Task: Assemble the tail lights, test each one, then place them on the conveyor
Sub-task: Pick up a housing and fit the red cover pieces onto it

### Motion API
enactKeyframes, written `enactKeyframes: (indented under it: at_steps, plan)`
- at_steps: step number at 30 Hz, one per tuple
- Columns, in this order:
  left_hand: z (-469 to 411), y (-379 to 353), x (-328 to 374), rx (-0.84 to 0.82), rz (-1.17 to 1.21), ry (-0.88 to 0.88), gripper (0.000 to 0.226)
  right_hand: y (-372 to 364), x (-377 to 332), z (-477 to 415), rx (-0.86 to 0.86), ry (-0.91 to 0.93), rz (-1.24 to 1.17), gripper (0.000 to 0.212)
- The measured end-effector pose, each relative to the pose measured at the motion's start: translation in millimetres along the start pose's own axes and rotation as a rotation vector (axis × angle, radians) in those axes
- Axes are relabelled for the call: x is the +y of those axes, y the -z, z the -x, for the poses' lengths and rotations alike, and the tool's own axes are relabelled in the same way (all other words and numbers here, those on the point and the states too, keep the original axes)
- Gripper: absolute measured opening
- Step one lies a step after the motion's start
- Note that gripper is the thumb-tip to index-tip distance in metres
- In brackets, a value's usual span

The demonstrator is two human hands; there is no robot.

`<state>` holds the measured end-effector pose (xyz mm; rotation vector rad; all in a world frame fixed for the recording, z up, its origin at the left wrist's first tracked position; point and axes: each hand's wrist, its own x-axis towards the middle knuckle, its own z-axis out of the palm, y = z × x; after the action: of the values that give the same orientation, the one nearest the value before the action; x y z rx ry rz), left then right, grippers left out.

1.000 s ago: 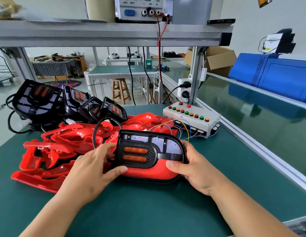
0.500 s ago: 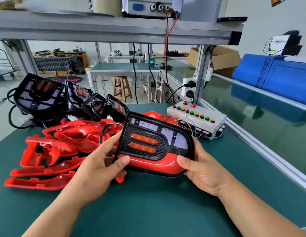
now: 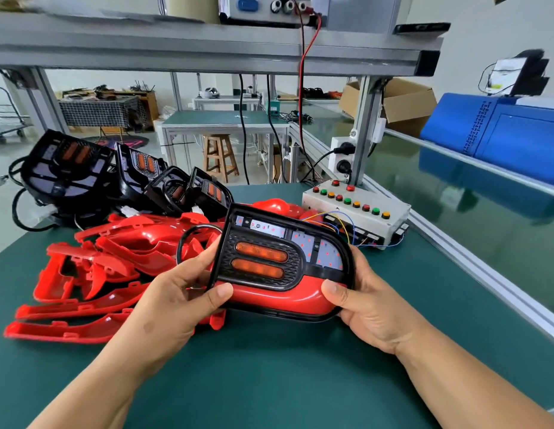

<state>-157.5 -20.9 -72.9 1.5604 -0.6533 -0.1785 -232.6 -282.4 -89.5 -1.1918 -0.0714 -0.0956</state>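
**K:** Hands?
**Me:** My left hand [image 3: 176, 301] is clamped on the left end of the unit, with the thumb curled over the red lower edge and the fingers behind it. My right hand [image 3: 365, 305] is clamped on the right end, thumb on the red corner and fingers wrapped underneath.

**K:** Where's the unit?
**Me:** The black-framed tail light with a glossy red base and two amber oval reflectors [image 3: 279, 267] is held between both hands, face tilted toward me. It's over the dark green bench mat [image 3: 269, 382]. A black cable loop [image 3: 189, 236] shows just behind my left fingers.

**K:** Behind it?
**Me:** On the left there's a pile of loose red plastic lens shells [image 3: 99, 267] on the mat, all overlapping. Past them is a row of black light housings with amber inserts [image 3: 139, 181], with cables trailing. Back right is a white test box with red, green and amber buttons [image 3: 356, 209] and thin coloured wires at its front.

**K:** Further out?
**Me:** The green conveyor belt [image 3: 455, 193] runs along the right behind an aluminium rail, with a blue machine cabinet [image 3: 502, 131] across it. On the overhead shelf is a grey power supply [image 3: 263, 7], and a red lead [image 3: 302, 88] drops from it.
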Motion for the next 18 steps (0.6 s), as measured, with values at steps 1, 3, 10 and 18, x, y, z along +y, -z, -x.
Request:
enactKeyframes:
  at_steps: [1, 3, 10, 18]
  plan:
    - [0, 0, -1, -0.009, 0.002, -0.007, 0.061, 0, 0, 0, 0.005, 0.002, 0.0, 0.062]
    - [-1, -1, -1, -0.029, -0.014, -0.026, 0.063, 1, -1, 0, 0.012, 0.003, 0.001, 0.063]
    - [2, -9, 0, 0.024, -0.161, 0.015, 0.057, 2, -7, -3, 0.06, -0.022, -0.049, 0.06]
    - [8, -7, 22, 0.093, -0.595, 0.053, 0.043, 9, -8, 1, 0.137, 0.007, 0.035, 0.053]
